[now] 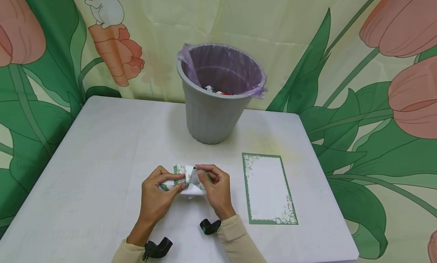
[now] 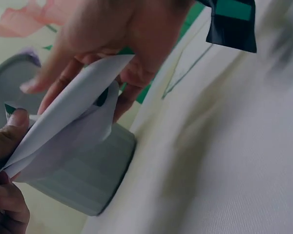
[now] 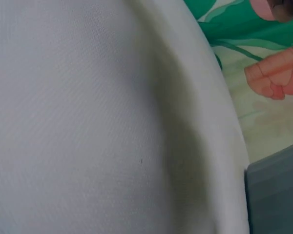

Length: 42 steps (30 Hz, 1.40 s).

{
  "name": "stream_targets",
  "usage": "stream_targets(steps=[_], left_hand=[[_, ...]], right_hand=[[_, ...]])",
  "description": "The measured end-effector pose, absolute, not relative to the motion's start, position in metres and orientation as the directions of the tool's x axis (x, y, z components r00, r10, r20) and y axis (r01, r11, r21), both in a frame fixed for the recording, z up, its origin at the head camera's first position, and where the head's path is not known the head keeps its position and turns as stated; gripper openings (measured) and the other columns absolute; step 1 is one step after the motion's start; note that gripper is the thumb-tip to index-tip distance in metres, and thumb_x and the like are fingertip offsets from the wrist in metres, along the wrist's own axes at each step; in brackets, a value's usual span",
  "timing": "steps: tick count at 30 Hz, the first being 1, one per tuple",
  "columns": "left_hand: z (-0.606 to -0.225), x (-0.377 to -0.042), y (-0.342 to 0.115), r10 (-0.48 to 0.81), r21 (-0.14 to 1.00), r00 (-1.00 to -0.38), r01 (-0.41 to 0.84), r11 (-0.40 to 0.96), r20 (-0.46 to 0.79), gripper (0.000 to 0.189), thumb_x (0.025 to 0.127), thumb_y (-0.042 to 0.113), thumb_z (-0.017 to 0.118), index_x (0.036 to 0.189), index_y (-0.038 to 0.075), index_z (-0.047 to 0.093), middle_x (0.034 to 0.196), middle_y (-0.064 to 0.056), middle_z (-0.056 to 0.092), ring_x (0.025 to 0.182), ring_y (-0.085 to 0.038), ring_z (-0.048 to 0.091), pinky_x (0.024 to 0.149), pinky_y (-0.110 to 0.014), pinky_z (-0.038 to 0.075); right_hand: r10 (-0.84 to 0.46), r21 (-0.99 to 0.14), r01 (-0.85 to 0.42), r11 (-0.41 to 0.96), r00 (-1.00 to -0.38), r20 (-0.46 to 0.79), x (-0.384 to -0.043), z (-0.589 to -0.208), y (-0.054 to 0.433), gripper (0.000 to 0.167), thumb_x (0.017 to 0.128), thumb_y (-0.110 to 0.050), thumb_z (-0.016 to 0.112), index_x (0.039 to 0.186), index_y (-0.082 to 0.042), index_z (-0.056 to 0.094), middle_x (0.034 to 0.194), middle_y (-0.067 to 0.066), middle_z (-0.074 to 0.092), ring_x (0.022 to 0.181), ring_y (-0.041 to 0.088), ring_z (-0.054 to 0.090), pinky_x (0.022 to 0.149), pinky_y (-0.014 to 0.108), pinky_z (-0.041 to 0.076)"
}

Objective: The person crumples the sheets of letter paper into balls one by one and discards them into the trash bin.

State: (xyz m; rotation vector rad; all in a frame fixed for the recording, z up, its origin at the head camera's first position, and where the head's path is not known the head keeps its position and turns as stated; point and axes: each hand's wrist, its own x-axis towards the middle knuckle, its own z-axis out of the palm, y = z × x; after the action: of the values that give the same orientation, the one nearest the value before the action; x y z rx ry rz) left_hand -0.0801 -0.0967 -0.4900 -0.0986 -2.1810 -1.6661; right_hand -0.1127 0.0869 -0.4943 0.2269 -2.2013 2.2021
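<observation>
Both hands work on one folded sheet of paper [image 1: 182,176], white with a green, flower-printed border, held over the front middle of the table. My left hand [image 1: 157,193] pinches its left part between thumb and fingers. The right hand [image 1: 217,187] grips the right part, thumb in front and fingers bent behind. In the left wrist view the folded paper [image 2: 73,112] stands on edge, its layers parting a little toward the right hand [image 2: 122,34]. Only the thumb and some fingers of the left hand [image 2: 7,141] show there.
A flat sheet with the same green floral border [image 1: 268,187] lies on the white table [image 1: 102,160] to the right. Behind the hands stands a grey bin [image 1: 215,119] with a purple liner and some litter inside. A flower-printed curtain [image 1: 239,16] hangs behind the table.
</observation>
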Motion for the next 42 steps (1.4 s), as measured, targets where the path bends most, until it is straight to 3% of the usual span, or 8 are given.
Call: stream_targets(steps=[5, 9, 15, 22, 28, 36, 42], left_hand=[[-0.488, -0.081, -0.095, -0.167, 0.885, -0.906, 0.316, 0.342, 0.388, 0.033, 0.074, 0.003, 0.097, 0.103, 0.014, 0.087, 0.086, -0.001, 0.062, 0.081, -0.013, 0.055, 0.069, -0.017, 0.041], [-0.488, -0.081, -0.101, -0.094, 0.884, -0.926, 0.315, 0.347, 0.367, 0.037, 0.076, 0.002, 0.094, 0.11, 0.014, 0.085, 0.095, 0.001, 0.067, 0.089, -0.009, 0.061, 0.076, -0.015, 0.047], [-0.488, -0.079, -0.12, 0.138, 0.958, -0.966, 0.238, 0.157, 0.217, 0.047, 0.09, 0.004, 0.084, 0.135, 0.014, 0.074, 0.11, -0.01, 0.064, 0.073, -0.013, 0.068, 0.062, -0.027, 0.062], [-0.49, -0.081, -0.135, 0.327, 0.989, -0.933, 0.148, -0.021, 0.147, 0.054, 0.097, 0.001, 0.075, 0.148, 0.012, 0.063, 0.12, -0.019, 0.06, 0.093, -0.021, 0.071, 0.079, -0.035, 0.066], [-0.496, -0.084, -0.13, 0.289, 0.981, -0.941, 0.149, -0.121, 0.178, 0.052, 0.094, -0.003, 0.076, 0.145, 0.004, 0.065, 0.114, -0.02, 0.061, 0.09, -0.024, 0.071, 0.073, -0.04, 0.066], [-0.5, -0.088, -0.12, 0.207, 0.97, -0.957, 0.167, -0.178, 0.203, 0.056, 0.087, -0.004, 0.082, 0.141, -0.004, 0.065, 0.107, -0.012, 0.063, 0.092, -0.013, 0.069, 0.062, -0.04, 0.065], [-0.501, -0.088, -0.114, 0.182, 0.975, -0.968, 0.139, -0.176, 0.17, 0.06, 0.084, -0.004, 0.085, 0.14, -0.009, 0.063, 0.106, -0.011, 0.059, 0.095, -0.01, 0.068, 0.061, -0.04, 0.065]], right_hand=[[-0.121, -0.995, -0.088, 0.052, -0.989, 0.082, -0.112, -0.493, 0.085, 0.048, 0.087, -0.022, 0.091, 0.129, -0.01, 0.071, 0.126, 0.002, 0.078, 0.124, 0.019, 0.068, 0.103, 0.029, 0.053], [-0.101, -0.998, -0.042, 0.038, -0.994, 0.038, -0.113, -0.494, 0.085, 0.048, 0.085, -0.02, 0.092, 0.129, -0.012, 0.072, 0.123, 0.002, 0.079, 0.119, 0.02, 0.068, 0.095, 0.03, 0.056], [-0.076, -1.0, -0.009, -0.015, -0.997, 0.01, -0.116, -0.497, 0.09, 0.042, 0.085, -0.014, 0.092, 0.123, -0.012, 0.075, 0.117, 0.006, 0.081, 0.113, 0.022, 0.069, 0.083, 0.027, 0.06], [-0.038, -0.999, 0.011, -0.036, -0.999, -0.009, -0.116, -0.498, 0.092, 0.041, 0.079, -0.007, 0.094, 0.116, -0.003, 0.077, 0.104, 0.014, 0.083, 0.094, 0.019, 0.074, 0.07, 0.026, 0.058], [-0.002, -0.998, -0.015, -0.062, -1.0, 0.015, -0.114, -0.497, 0.091, 0.033, 0.076, -0.005, 0.095, 0.105, -0.008, 0.079, 0.095, 0.019, 0.082, 0.08, 0.017, 0.076, 0.064, 0.026, 0.057], [0.005, -0.99, -0.129, -0.058, -0.992, 0.129, -0.116, -0.498, 0.093, 0.028, 0.074, 0.003, 0.094, 0.097, -0.003, 0.079, 0.089, 0.022, 0.081, 0.085, 0.026, 0.077, 0.068, 0.026, 0.055], [-0.056, -0.986, -0.159, -0.056, -0.985, 0.162, -0.117, -0.5, 0.098, 0.025, 0.075, 0.007, 0.09, 0.095, -0.001, 0.078, 0.084, 0.02, 0.08, 0.079, 0.02, 0.078, 0.062, 0.026, 0.056]])
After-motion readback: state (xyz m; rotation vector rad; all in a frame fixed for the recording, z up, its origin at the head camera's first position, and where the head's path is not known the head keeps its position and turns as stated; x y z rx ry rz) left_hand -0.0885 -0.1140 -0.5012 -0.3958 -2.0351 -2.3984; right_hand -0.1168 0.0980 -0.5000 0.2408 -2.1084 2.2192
